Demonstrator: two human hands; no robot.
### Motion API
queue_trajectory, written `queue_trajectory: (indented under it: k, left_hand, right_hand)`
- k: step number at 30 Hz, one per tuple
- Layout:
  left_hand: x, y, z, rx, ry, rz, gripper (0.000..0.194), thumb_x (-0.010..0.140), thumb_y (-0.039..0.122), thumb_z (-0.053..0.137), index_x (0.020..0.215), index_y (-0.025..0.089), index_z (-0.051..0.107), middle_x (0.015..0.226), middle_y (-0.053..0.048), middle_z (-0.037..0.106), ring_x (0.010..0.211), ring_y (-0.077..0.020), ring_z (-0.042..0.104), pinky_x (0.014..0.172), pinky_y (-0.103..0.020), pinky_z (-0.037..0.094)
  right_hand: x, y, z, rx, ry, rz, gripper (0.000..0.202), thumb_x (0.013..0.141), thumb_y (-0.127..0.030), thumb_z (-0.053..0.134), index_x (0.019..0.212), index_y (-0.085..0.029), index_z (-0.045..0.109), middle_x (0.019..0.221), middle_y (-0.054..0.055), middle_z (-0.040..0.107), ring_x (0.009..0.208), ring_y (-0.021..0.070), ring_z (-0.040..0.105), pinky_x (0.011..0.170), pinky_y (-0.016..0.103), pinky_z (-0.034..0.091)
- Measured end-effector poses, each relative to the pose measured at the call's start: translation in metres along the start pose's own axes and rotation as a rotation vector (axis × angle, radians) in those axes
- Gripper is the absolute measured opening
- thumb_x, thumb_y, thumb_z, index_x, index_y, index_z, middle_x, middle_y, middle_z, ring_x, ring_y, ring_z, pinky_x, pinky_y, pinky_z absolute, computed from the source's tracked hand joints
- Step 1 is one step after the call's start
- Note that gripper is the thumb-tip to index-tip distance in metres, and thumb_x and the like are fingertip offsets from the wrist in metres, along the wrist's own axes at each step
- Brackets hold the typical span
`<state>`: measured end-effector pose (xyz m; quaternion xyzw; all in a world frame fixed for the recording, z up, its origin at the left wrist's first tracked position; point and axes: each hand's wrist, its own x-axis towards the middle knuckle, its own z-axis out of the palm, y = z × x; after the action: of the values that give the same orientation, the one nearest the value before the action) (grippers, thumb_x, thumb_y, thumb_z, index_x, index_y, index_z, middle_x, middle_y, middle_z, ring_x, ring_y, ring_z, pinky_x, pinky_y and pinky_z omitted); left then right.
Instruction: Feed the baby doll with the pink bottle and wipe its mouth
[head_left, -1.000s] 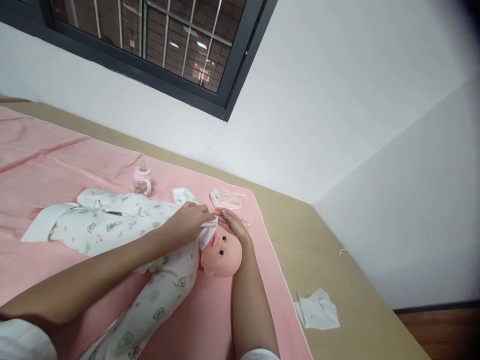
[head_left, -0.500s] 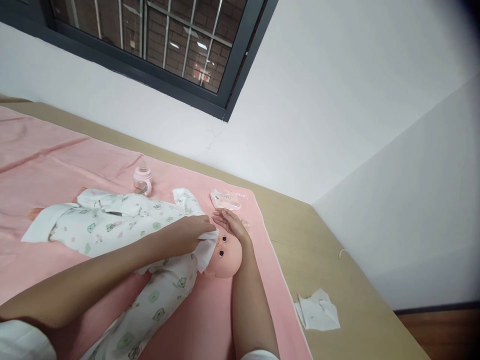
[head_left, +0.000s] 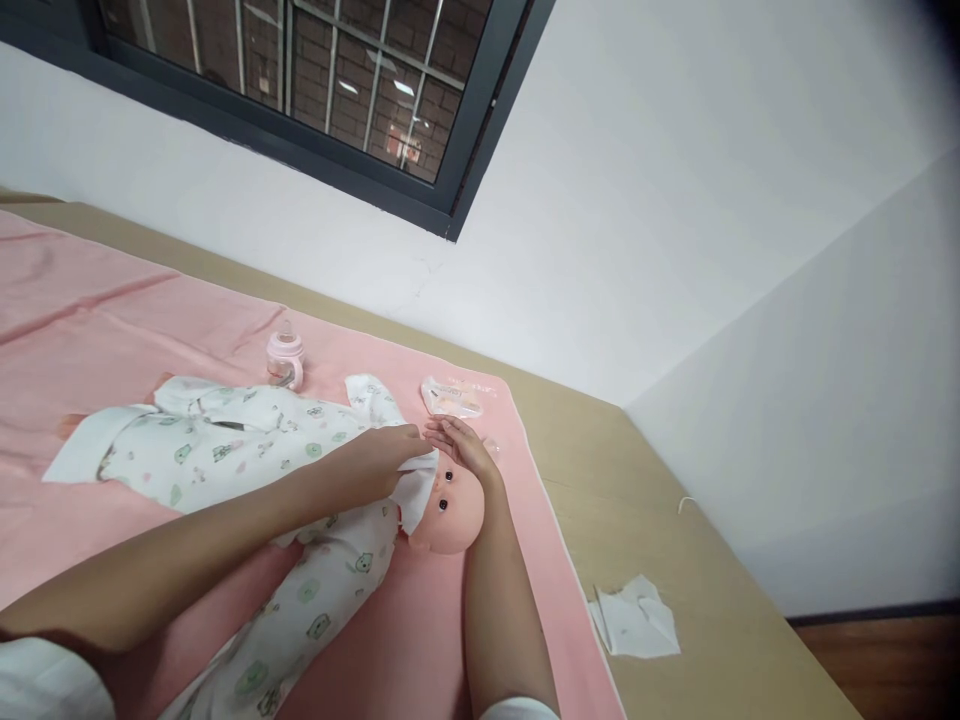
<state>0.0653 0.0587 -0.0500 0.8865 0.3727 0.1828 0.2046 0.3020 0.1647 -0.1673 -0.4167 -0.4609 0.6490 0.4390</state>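
Observation:
A baby doll in white printed clothes point(head_left: 247, 440) lies on its back on a pink cloth point(head_left: 67, 310), its bald head point(head_left: 461, 515) toward the right. My left hand point(head_left: 379, 462) is closed on a white wipe point(head_left: 415, 495), which covers the doll's mouth and chin. Around the far side of the head rests my right hand point(head_left: 461, 448), palm toward the head, with its fingers stretched out and holding nothing.
A pink baby bottle point(head_left: 285, 358) stands beyond the doll. Past my right hand lies a clear plastic packet point(head_left: 451, 397), with a small clear item point(head_left: 491, 450) beside it. A crumpled white wipe point(head_left: 641, 620) is on the wooden surface point(head_left: 592, 450) at right.
My left hand and the wipe have shifted very slightly at the doll's mouth, and the wipe's lower edge hangs differently. My right hand stays in place.

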Motion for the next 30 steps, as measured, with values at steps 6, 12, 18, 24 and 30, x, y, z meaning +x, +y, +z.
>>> queue_trajectory:
  k: [6, 12, 18, 24, 30]
  left_hand:
    - [0.006, -0.005, 0.005, 0.058, -0.018, -0.03, 0.022, 0.07, -0.004, 0.037, 0.073, 0.018, 0.043, 0.083, -0.001, 0.052, 0.071, -0.0139, 0.049, 0.061, -0.025, 0.033]
    - [-0.002, 0.0, -0.016, -0.048, -0.007, -0.054, 0.014, 0.081, 0.007, 0.039, 0.074, 0.018, 0.044, 0.083, -0.001, 0.055, 0.079, -0.015, 0.051, 0.068, -0.025, 0.036]
    - [-0.009, 0.006, -0.027, -0.031, -0.152, -0.091, 0.009, 0.079, 0.016, 0.041, 0.072, 0.019, 0.045, 0.077, 0.002, 0.059, 0.069, -0.0134, 0.051, 0.059, -0.023, 0.034]
    - [-0.005, 0.007, -0.013, 0.067, -0.111, -0.08, 0.01, 0.072, 0.016, 0.043, 0.065, 0.019, 0.036, 0.068, 0.001, 0.054, 0.06, -0.0134, 0.043, 0.054, -0.026, 0.029]
    - [-0.001, 0.009, -0.005, 0.107, -0.059, -0.058, 0.017, 0.076, 0.017, 0.041, 0.062, 0.018, 0.034, 0.063, 0.001, 0.051, 0.057, -0.0128, 0.038, 0.056, -0.027, 0.027]
  right_hand:
    - [-0.001, -0.001, 0.002, 0.002, 0.006, 0.005, 0.033, 0.069, -0.038, 0.076, 0.094, -0.018, 0.065, 0.093, 0.005, 0.069, 0.088, 0.0175, 0.067, 0.095, 0.035, 0.049]
    - [-0.001, -0.001, 0.002, 0.0, 0.021, 0.005, 0.037, 0.065, -0.04, 0.08, 0.092, -0.019, 0.066, 0.095, 0.005, 0.07, 0.088, 0.0182, 0.067, 0.092, 0.034, 0.051]
    - [0.001, 0.002, 0.0, 0.008, 0.019, -0.012, 0.04, 0.065, -0.042, 0.08, 0.093, -0.017, 0.066, 0.096, 0.006, 0.07, 0.088, 0.0181, 0.068, 0.096, 0.037, 0.049]
    - [0.0, 0.002, 0.0, 0.0, 0.022, -0.016, 0.04, 0.064, -0.042, 0.081, 0.091, -0.018, 0.066, 0.097, 0.006, 0.07, 0.09, 0.019, 0.068, 0.098, 0.039, 0.048]
    - [0.001, 0.002, 0.001, 0.01, 0.029, -0.02, 0.04, 0.062, -0.042, 0.082, 0.09, -0.018, 0.067, 0.095, 0.005, 0.07, 0.088, 0.0181, 0.068, 0.096, 0.037, 0.05]
